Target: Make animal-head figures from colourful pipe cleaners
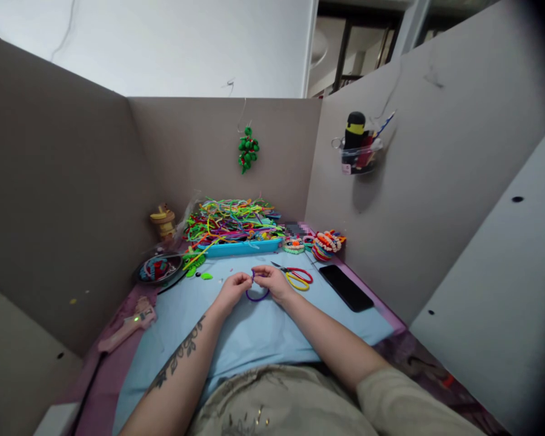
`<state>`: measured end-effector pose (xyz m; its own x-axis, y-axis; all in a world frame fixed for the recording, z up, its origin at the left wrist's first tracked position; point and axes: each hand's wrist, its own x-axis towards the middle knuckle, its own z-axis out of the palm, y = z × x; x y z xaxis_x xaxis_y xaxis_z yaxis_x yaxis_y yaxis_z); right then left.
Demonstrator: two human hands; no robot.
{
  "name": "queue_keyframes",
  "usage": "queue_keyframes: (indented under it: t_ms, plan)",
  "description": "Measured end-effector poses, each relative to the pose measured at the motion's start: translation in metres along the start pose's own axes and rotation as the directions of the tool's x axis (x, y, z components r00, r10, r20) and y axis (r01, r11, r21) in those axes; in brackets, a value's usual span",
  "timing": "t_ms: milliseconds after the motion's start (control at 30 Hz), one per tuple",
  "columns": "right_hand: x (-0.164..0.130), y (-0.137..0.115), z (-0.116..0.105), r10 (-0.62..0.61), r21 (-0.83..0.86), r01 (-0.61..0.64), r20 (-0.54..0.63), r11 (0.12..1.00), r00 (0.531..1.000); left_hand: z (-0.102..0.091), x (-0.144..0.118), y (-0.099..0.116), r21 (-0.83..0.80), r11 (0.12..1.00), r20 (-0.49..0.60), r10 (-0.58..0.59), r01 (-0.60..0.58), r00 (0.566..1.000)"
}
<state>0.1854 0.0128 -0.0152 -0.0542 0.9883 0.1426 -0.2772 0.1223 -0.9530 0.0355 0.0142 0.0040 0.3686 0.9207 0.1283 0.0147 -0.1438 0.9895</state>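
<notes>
My left hand [233, 289] and my right hand [274, 282] meet over a light blue mat [263, 330], both pinching a purple pipe cleaner [257, 295] bent into a loop. The loop hangs between the fingertips, just above the mat. Scissors with red and yellow handles [296, 277] lie right beside my right hand. Behind them a blue tray [240, 247] holds a heap of bright pipe cleaners [229, 221].
A black phone [346, 287] lies at the right of the mat. A pink glue gun [128, 324] and a dark bowl [158, 268] sit left. Finished colourful loops [326, 243] lie at the back right. Grey partition walls enclose the desk; a green ornament [247, 150] hangs at the back.
</notes>
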Motion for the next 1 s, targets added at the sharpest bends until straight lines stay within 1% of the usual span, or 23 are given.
queue_keyframes:
  t_ms: [67, 200, 333, 400, 500, 600, 667, 733, 767, 833, 900, 1000]
  plan:
    - [0.0, -0.001, 0.001, 0.0, 0.042, 0.0, 0.001, 0.999, 1.0, 0.001, -0.001, 0.002, -0.004, 1.0, -0.001, -0.028, 0.028, 1.0]
    - [-0.001, -0.003, 0.001, -0.022, 0.124, 0.019, 0.026, 0.992, 0.999, 0.002, -0.003, 0.003, -0.049, 0.989, 0.019, -0.138, 0.138, 0.99]
    - [-0.001, -0.004, -0.002, -0.036, 0.124, 0.03, 0.048, 0.992, 0.998, 0.001, -0.003, 0.003, -0.14, 0.962, 0.042, -0.229, 0.233, 0.973]
    - [0.0, -0.003, -0.004, -0.058, 0.117, 0.051, 0.053, 0.992, 0.997, 0.0, -0.003, 0.002, -0.182, 0.949, 0.048, -0.253, 0.257, 0.966]
    - [0.002, -0.003, -0.006, -0.069, 0.099, 0.064, 0.043, 0.993, 0.997, 0.0, -0.003, 0.001, -0.199, 0.944, 0.062, -0.255, 0.262, 0.965]
    - [0.003, -0.005, -0.009, 0.015, 0.16, -0.018, 0.021, 0.987, 1.0, -0.002, -0.002, 0.0, -0.192, 0.947, 0.076, -0.247, 0.257, 0.966]
    - [0.003, -0.008, -0.011, 0.103, 0.23, -0.112, 0.05, 0.967, 0.993, -0.003, -0.002, -0.001, -0.191, 0.948, 0.088, -0.24, 0.253, 0.967]
    - [0.002, -0.01, -0.014, 0.213, 0.242, -0.24, 0.135, 0.94, 0.968, -0.003, -0.002, -0.002, -0.19, 0.949, 0.101, -0.237, 0.252, 0.966]
    - [0.001, -0.011, -0.015, 0.271, 0.223, -0.309, 0.188, 0.924, 0.944, -0.004, -0.002, -0.002, -0.188, 0.949, 0.108, -0.237, 0.254, 0.966]
    - [0.001, -0.011, -0.018, 0.373, 0.179, -0.433, 0.288, 0.884, 0.882, -0.004, -0.003, -0.002, -0.181, 0.949, 0.124, -0.237, 0.257, 0.963]
    - [0.0, -0.01, -0.021, 0.435, 0.153, -0.517, 0.374, 0.842, 0.819, -0.005, -0.004, -0.001, -0.168, 0.95, 0.136, -0.241, 0.262, 0.961]
    - [-0.001, -0.008, -0.024, 0.483, 0.127, -0.594, 0.461, 0.795, 0.745, -0.005, -0.005, 0.0, -0.134, 0.955, 0.132, -0.249, 0.266, 0.959]
